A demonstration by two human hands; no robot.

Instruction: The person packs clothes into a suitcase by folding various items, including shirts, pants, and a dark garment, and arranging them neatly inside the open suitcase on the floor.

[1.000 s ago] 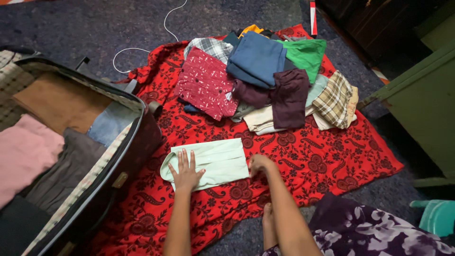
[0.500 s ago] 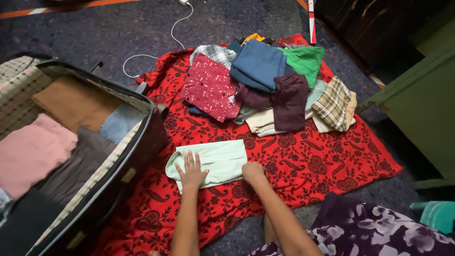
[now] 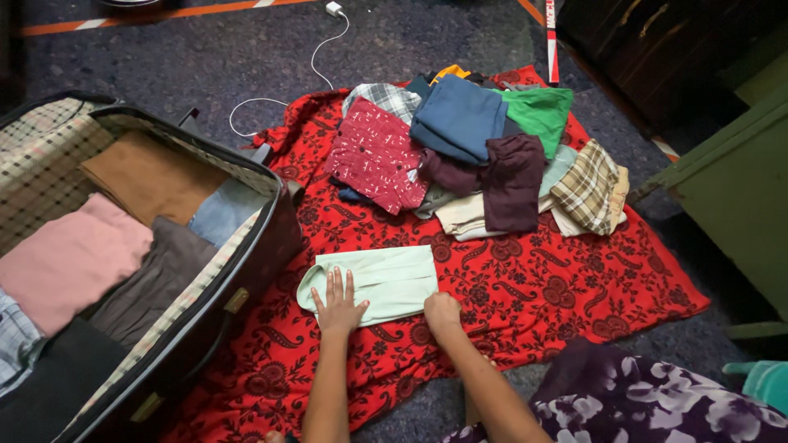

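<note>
A folded pale green garment (image 3: 386, 277) lies on a red patterned cloth (image 3: 525, 287) spread over the floor. My left hand (image 3: 338, 303) rests flat on the garment's near left part, fingers spread. My right hand (image 3: 442, 314) is curled at the garment's near right corner, pinching its edge. An open suitcase (image 3: 246, 246) stands to the left, with folded pink, brown, grey and light blue clothes inside.
A heap of clothes (image 3: 484, 156) in maroon, blue, green and plaid lies at the far side of the red cloth. A white cable (image 3: 283, 90) runs over the dark carpet. A green cabinet (image 3: 739, 189) stands at the right. My floral-clad leg (image 3: 657, 402) is at lower right.
My right hand has moved from the garment's right edge to its near right corner. The left hand has stayed flat on it. The view has shifted slightly.
</note>
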